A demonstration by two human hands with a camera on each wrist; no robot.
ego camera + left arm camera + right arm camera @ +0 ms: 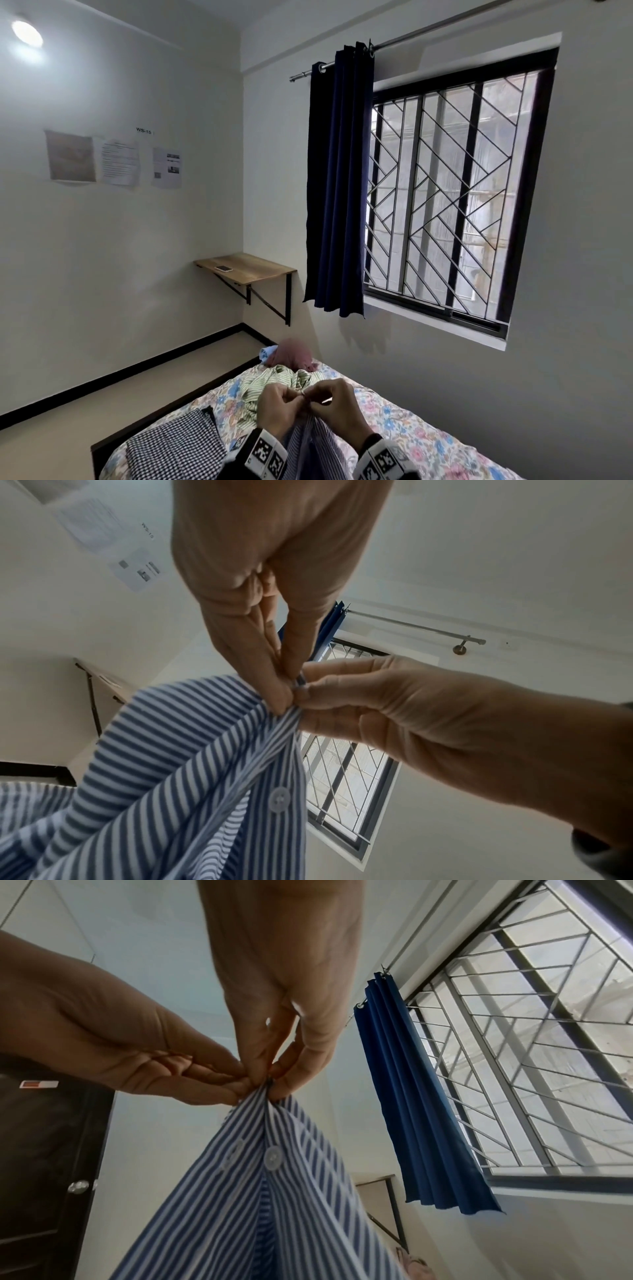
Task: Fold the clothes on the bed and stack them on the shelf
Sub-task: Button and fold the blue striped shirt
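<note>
Vertically hung striped shirt point(192, 791), hands-pinched.

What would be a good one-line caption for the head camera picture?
Both hands, left and right, pinch a blue striped shirt above the floral bed.

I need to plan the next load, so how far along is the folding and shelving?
Early. Done: apparently only the black-and-white checked garment, lying flat on the bed. In hand: the left hand and right hand pinch the blue striped shirt at its placket. Left: the green striped garment and pink clothing lie crumpled; the wooden shelf holds only a phone.
</note>
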